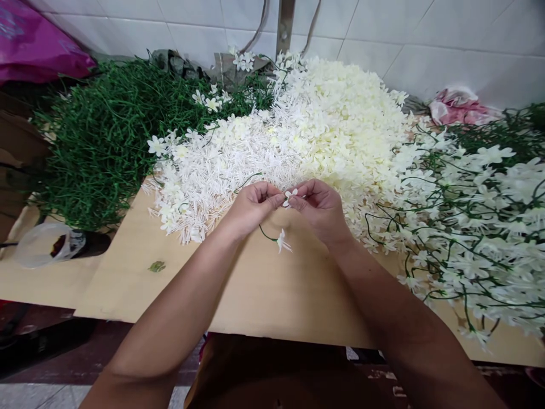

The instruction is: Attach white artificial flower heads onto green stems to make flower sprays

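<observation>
My left hand [258, 205] pinches a thin green artificial stem [264, 232], which hangs below the fingers and ends in a white blossom [283, 242]. Right beside it, my right hand [319, 205] has thumb and fingers closed on a small white artificial flower [290, 197]. The two sets of fingertips almost meet around this flower. Just beyond my hands lies a heap of loose white stamen pieces [255, 149], with a mound of cream petals [353, 119] behind and to the right.
Green stems [106, 130] pile up at the left. Finished-looking white flowers on stems [477, 250] cover the right side. A clear plastic cup [38, 247] lies near the left edge of the cardboard [272, 301]. Behind stands a tiled wall [383, 34], with a pink bag [34, 45] at far left.
</observation>
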### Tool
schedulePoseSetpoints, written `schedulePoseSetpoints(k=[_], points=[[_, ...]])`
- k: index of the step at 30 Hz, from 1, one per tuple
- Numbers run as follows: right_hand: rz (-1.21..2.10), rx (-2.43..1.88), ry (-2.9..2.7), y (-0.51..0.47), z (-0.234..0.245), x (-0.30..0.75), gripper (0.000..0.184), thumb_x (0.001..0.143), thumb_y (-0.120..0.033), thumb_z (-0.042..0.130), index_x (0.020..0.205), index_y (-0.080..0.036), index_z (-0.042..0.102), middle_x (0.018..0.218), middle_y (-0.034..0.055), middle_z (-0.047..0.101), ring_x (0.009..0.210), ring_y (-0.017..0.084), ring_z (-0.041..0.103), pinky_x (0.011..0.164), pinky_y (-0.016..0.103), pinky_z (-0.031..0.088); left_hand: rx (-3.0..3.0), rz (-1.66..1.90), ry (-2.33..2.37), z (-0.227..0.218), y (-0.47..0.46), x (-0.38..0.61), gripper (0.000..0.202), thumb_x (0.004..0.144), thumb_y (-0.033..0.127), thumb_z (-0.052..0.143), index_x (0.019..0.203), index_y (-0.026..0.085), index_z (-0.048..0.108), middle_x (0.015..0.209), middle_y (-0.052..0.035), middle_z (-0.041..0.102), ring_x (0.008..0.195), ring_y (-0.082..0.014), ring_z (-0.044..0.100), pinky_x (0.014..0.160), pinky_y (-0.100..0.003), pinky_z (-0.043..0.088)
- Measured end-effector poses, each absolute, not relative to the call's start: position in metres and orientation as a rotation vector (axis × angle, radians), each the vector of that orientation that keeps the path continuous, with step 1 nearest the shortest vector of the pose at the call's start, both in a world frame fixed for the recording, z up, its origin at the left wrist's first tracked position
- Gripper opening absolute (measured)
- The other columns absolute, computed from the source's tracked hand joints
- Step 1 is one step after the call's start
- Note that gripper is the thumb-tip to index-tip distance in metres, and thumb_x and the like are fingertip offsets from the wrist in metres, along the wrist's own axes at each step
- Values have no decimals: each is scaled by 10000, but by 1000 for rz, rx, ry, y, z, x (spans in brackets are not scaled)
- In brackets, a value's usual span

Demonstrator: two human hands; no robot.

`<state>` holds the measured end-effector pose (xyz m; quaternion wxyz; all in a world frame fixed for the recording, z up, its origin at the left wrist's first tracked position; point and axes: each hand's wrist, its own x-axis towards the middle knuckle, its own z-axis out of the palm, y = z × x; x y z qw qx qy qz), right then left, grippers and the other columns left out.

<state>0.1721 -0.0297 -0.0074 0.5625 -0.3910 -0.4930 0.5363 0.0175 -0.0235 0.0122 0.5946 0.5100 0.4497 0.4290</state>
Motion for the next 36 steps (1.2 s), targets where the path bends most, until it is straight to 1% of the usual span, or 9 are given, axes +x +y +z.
schedulePoseSetpoints(k=[3,7,11,18,25,28,31,34,36], points=[[1347,-932,-1124,-29,-6,174,386,576,-448,878,681,-218,587,739,-19,652,693,126,604,704,308,531,1189,1008,975,14,-23,17,260,674,358,760,642,163,590,614,13,594,595,-93,496,612,-241,398],[1355,-941,-1106,-29,-5,175,383,562,-447,885,667,-222,594,703,-21,648,667,132,595,695,319,531,1209,1011,964,13,-22,16,294,686,398,765,648,163,592,603,17,583,593,-93,501,619,-245,406],[1320,-944,-1139,-30,-5,174,350,599,-425,870,654,-213,597,703,-20,645,672,126,600,698,308,519,1238,999,1024,13,-22,14,267,687,367,763,668,158,598,627,18,585,594,-89,488,602,-240,387],[1204,-930,-1258,-32,-5,176,248,679,-318,832,665,-209,609,773,-1,669,734,128,620,695,287,513,1285,978,1150,17,-24,11,195,705,301,736,696,156,605,662,10,584,625,-102,492,598,-248,372],[1248,-933,-1264,-34,-4,174,283,669,-360,832,659,-222,585,797,8,682,805,159,644,748,324,536,1269,925,1100,18,-24,13,213,695,309,711,654,161,563,609,23,516,589,-95,436,576,-249,326],[1294,-894,-1228,-35,-7,172,271,669,-346,835,660,-227,593,800,0,679,836,155,649,793,325,533,1266,923,1078,17,-23,13,215,694,295,701,640,163,540,595,32,489,580,-89,414,571,-244,309],[1343,-896,-1211,-34,-9,170,291,652,-382,845,651,-229,598,792,-2,679,852,158,649,826,335,529,1270,884,1088,16,-22,11,218,695,283,702,632,165,530,589,38,470,571,-85,400,559,-238,298],[1361,-934,-1217,-32,-12,169,348,616,-449,856,641,-227,590,763,-2,681,803,156,639,794,336,525,1252,830,1103,16,-22,10,231,701,297,707,631,170,527,576,41,454,555,-84,385,533,-234,279],[1357,-961,-1214,-30,-13,170,364,601,-463,863,645,-226,589,738,-7,678,754,145,622,753,323,516,1226,812,1101,16,-22,9,233,706,305,706,633,174,527,554,47,435,534,-82,363,513,-234,260]])
